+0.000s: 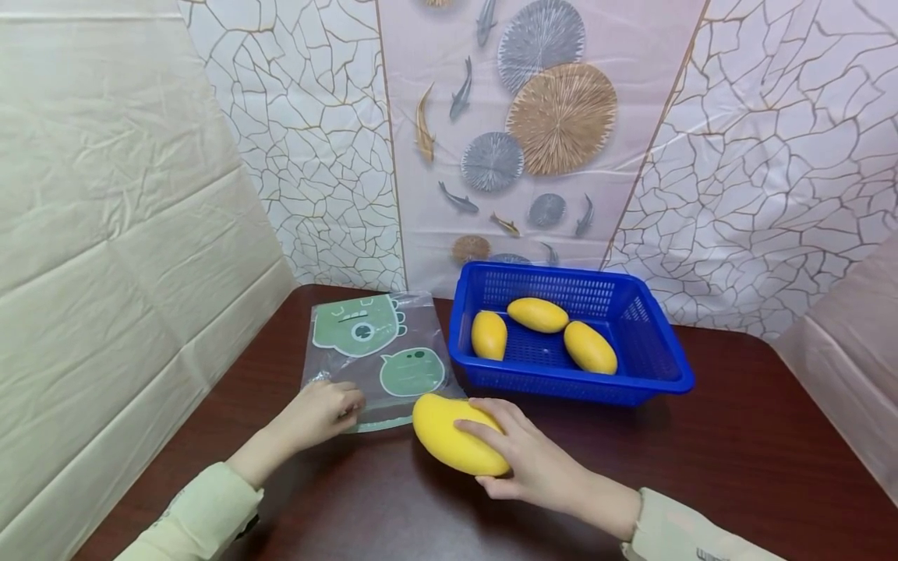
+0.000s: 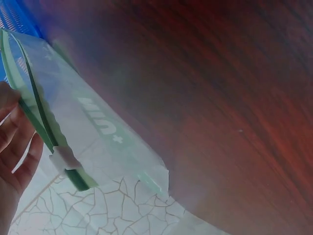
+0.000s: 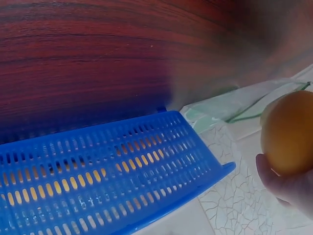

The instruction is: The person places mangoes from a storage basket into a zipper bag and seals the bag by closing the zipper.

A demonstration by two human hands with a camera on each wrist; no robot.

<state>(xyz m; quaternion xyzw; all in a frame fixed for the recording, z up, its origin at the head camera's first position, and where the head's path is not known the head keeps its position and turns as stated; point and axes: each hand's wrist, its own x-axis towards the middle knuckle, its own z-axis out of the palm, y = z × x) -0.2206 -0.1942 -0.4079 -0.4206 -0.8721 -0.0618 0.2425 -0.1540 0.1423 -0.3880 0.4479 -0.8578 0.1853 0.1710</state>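
My right hand (image 1: 536,460) grips a yellow mango (image 1: 456,436) over the table, in front of the bag's near edge. That mango (image 3: 288,132) shows at the right of the right wrist view, a finger curled round it. A clear zip bag (image 1: 358,401) with green cartoon prints lies at the left of the table. My left hand (image 1: 323,413) pinches its near left edge. In the left wrist view, the fingers (image 2: 19,127) hold the green zip strip, whose two sides stand apart, beside a whitish slider (image 2: 64,159).
A blue plastic basket (image 1: 561,380) stands behind and to the right of the bag. Inside it are three mangoes: a left one (image 1: 489,335), a back one (image 1: 538,314) and a right one (image 1: 590,347). Patterned cloth walls (image 1: 323,156) border the dark wooden table (image 1: 737,436).
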